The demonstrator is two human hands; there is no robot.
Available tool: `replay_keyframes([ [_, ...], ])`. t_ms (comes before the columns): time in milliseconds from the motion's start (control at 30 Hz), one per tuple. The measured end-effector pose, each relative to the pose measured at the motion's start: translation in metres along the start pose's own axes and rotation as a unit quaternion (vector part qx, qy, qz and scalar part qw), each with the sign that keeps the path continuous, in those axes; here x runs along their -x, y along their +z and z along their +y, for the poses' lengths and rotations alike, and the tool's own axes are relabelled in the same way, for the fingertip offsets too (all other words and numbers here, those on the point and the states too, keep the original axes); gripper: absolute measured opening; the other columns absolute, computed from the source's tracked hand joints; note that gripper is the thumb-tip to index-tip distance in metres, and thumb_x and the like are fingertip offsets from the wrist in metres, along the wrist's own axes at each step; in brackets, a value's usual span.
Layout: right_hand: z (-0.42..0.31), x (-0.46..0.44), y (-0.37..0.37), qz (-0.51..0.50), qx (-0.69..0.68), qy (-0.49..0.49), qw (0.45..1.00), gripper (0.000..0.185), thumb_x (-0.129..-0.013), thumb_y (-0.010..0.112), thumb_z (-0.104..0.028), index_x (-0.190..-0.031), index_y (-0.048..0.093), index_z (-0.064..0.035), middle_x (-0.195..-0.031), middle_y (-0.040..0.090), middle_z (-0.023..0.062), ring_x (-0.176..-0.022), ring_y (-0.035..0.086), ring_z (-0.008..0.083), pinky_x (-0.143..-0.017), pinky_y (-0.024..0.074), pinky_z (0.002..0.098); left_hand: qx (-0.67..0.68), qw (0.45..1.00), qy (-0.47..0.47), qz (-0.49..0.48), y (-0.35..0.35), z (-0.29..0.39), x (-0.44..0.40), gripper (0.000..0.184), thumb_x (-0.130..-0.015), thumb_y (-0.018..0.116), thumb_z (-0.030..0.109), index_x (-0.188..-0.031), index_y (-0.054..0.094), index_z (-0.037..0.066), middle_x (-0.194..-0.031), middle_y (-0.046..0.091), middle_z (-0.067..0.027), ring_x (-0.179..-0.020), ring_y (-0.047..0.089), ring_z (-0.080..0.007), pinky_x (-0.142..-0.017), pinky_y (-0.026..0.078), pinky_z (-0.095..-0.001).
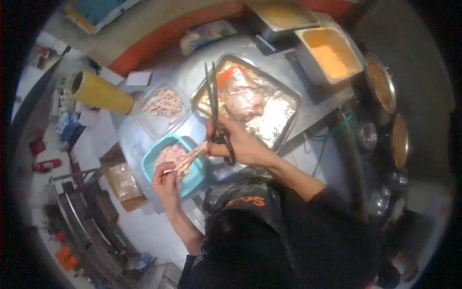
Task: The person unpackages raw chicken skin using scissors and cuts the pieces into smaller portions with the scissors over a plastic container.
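A pair of scissors [212,96] is in my right hand [238,142], its dark blades slightly parted and pointing away from me. Between my two hands stretches a pale strip of meat [193,158], whose right end meets the fingers of my right hand. My left hand [166,185] pinches the strip's lower left end. Right below them stands a turquoise tub [150,155] with pale pink meat pieces [172,155] in it. Beyond my right hand, a large piece of meat [244,98] lies on foil in a metal tray [294,103].
A clear container [144,120] of chopped meat [164,103] stands left of the tray, near a big yellow roll [103,92]. Metal pans [308,62] with orange contents sit at the back right. An opened cardboard box [132,202] is at the lower left.
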State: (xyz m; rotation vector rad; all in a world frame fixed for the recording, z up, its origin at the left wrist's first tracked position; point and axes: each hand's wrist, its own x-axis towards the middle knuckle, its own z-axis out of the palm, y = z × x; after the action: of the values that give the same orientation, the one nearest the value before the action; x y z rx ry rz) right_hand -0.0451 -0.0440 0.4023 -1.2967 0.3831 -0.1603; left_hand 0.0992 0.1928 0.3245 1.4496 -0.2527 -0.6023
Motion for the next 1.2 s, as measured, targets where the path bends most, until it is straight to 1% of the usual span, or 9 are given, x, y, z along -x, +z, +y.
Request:
replay_keyframes([
  [167,0.012,-0.018,0.017,0.077,0.131,-0.019,0.988,0.035,-0.094,0.074,-0.024,-0.114,0.054,-0.0027,-0.099,0.062,0.0064,-0.09,0.06,0.014,-0.081,0.0493,0.0295,-0.088,0.995,0.043,-0.018,-0.003,0.033,-0.006,0.022,-0.087,0.061,-0.002,-0.108,0.067,-0.003,-0.102,0.068,-0.007,-0.08,0.064,-0.0106,-0.073,0.052,-0.0236],
  [333,0.047,0.003,0.006,-0.188,-0.034,0.025,0.981,0.038,-0.106,0.053,-0.04,-0.116,0.053,-0.0037,-0.094,0.066,0.0092,-0.087,0.064,0.0163,-0.08,0.0524,0.0321,-0.086,0.995,0.016,-0.051,0.006,0.066,-0.022,0.028,-0.089,0.054,-0.01,-0.114,0.065,-0.005,-0.111,0.067,-0.0063,-0.092,0.062,-0.0102,-0.084,0.051,-0.0252],
  [433,0.069,0.022,0.002,-0.294,-0.082,0.163,0.938,0.045,-0.109,0.042,-0.047,-0.118,0.052,-0.0042,-0.095,0.068,0.0106,-0.087,0.065,0.0164,-0.079,0.053,0.0308,-0.055,0.997,0.02,-0.045,0.01,0.076,-0.029,0.03,-0.089,0.054,-0.01,-0.118,0.063,-0.006,-0.112,0.067,-0.0078,-0.094,0.063,-0.0097,-0.084,0.052,-0.0246],
  [533,0.082,0.018,0.018,-0.361,-0.18,0.181,0.897,0.067,-0.097,0.048,-0.065,-0.122,0.048,-0.003,-0.1,0.068,0.0149,-0.092,0.065,0.0184,-0.085,0.0521,0.031,-0.045,0.997,0.041,-0.039,0.012,0.077,-0.032,0.03,-0.089,0.053,-0.01,-0.118,0.062,-0.006,-0.114,0.067,-0.0092,-0.094,0.064,-0.0103,-0.084,0.052,-0.0253],
  [633,0.077,0.004,0.041,-0.327,-0.189,0.162,0.912,0.069,-0.097,0.044,-0.068,-0.122,0.047,-0.0027,-0.098,0.068,0.0145,-0.091,0.064,0.0187,-0.084,0.0516,0.0303,-0.046,0.997,0.013,-0.052,0.01,0.075,-0.027,0.03,-0.088,0.053,-0.01,-0.117,0.062,-0.006,-0.115,0.067,-0.01,-0.096,0.064,-0.0115,-0.084,0.052,-0.0256],
  [767,0.057,-0.017,0.047,-0.292,-0.108,0.106,0.944,0.058,-0.102,0.043,-0.063,-0.111,0.05,-0.006,-0.084,0.067,0.01,-0.076,0.062,0.0154,-0.072,0.0494,0.0297,-0.019,0.999,-0.002,-0.046,-0.011,0.051,-0.017,0.029,-0.09,0.052,-0.002,-0.117,0.062,-0.006,-0.115,0.067,-0.0103,-0.101,0.063,-0.0131,-0.088,0.051,-0.0271],
  [933,0.053,-0.015,0.06,-0.239,-0.018,0.152,0.959,0.032,-0.106,0.054,-0.037,-0.103,0.053,-0.0054,-0.078,0.064,0.0059,-0.068,0.061,0.0122,-0.064,0.0484,0.0277,0.147,0.988,-0.042,-0.02,-0.007,0.058,-0.005,0.03,-0.098,0.052,0.013,-0.123,0.059,-0.002,-0.104,0.065,-0.0066,-0.098,0.06,-0.0124,-0.086,0.048,-0.0248],
  [1033,0.057,-0.013,0.066,-0.232,0.017,0.154,0.96,0.024,-0.104,0.058,-0.029,-0.103,0.055,-0.0051,-0.077,0.064,0.0044,-0.068,0.063,0.0118,-0.064,0.0495,0.0273,-0.018,0.997,-0.068,-0.025,-0.016,0.039,-0.005,0.032,-0.104,0.057,0.022,-0.127,0.057,0.001,-0.099,0.062,-0.0038,-0.088,0.056,-0.0102,-0.077,0.044,-0.0221],
  [1200,0.052,-0.012,0.07,-0.22,0.025,0.148,0.964,0.022,-0.104,0.059,-0.027,-0.103,0.055,-0.005,-0.077,0.063,0.0036,-0.07,0.064,0.0119,-0.065,0.0509,0.0269,-0.071,0.99,-0.084,-0.092,-0.024,0.033,-0.006,0.028,-0.106,0.059,0.026,-0.118,0.063,0.001,-0.096,0.063,0.0025,-0.081,0.054,-0.0028,-0.068,0.043,-0.0202],
])
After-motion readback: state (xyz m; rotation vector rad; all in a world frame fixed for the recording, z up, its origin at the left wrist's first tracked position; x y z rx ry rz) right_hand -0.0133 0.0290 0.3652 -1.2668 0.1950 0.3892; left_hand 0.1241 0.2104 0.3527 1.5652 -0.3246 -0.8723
